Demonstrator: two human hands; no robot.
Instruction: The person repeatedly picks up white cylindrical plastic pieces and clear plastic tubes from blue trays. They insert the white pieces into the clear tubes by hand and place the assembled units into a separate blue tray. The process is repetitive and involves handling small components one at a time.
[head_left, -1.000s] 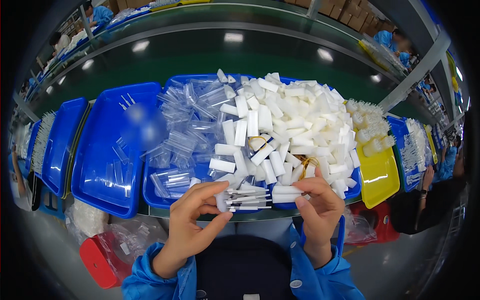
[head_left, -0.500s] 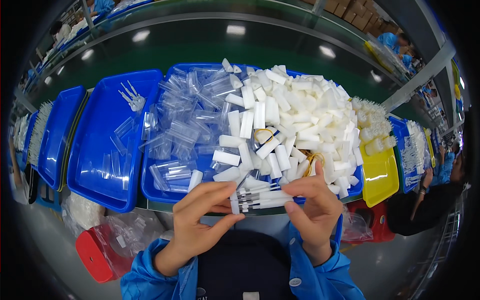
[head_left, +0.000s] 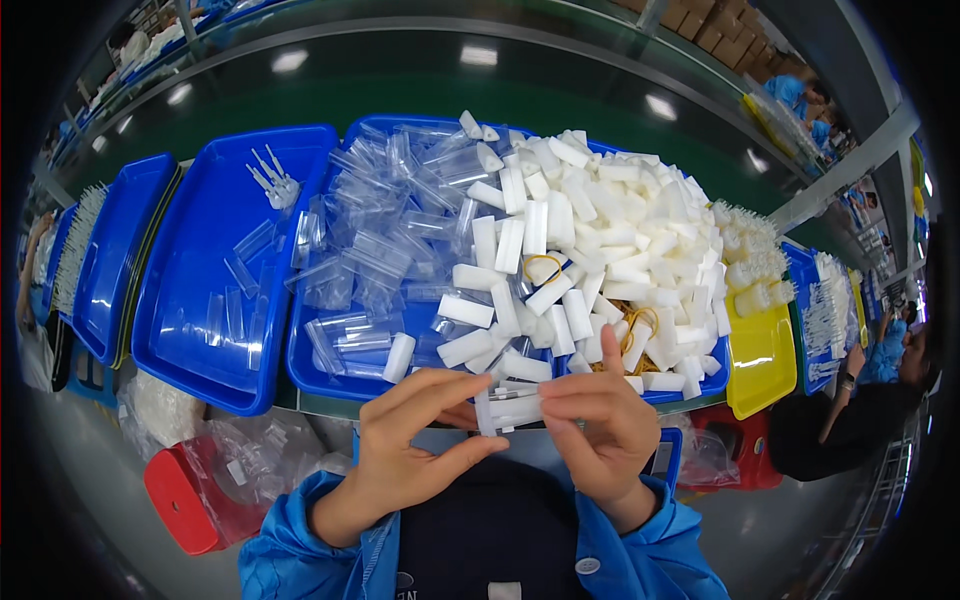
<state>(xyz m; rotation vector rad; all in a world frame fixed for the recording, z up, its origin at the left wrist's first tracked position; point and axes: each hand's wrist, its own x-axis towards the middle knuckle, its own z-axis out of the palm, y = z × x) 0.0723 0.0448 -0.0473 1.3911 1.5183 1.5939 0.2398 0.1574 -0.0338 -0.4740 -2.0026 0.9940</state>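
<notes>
Over the front edge of the large blue tray (head_left: 300, 378), my two hands hold a small bundle of slim white sticks (head_left: 514, 408) lying sideways. My left hand (head_left: 408, 435) pinches its left end, where a clear plastic piece (head_left: 485, 413) shows, between thumb and fingers. At the other end, my right hand (head_left: 603, 430) closes thumb and fingers on the sticks, one finger pointing up. My fingers partly cover the sticks. Just beyond lie white foam blocks (head_left: 640, 240) in a heap, with clear plastic sleeves (head_left: 375, 250) to their left and a yellow rubber band (head_left: 543, 268) among them.
Left, another blue tray (head_left: 185, 270) holds a few clear sleeves and a bundle of white sticks (head_left: 272, 185). A yellow tray (head_left: 765, 350) with white parts stands right. A red stool (head_left: 180, 500) is below left. Another person (head_left: 830, 410) sits at the right. Beyond runs a green belt (head_left: 400, 85).
My right hand has moved left, closer to my left hand, covering more of the sticks. The bundle is still between both hands. The whole view has shifted slightly.
</notes>
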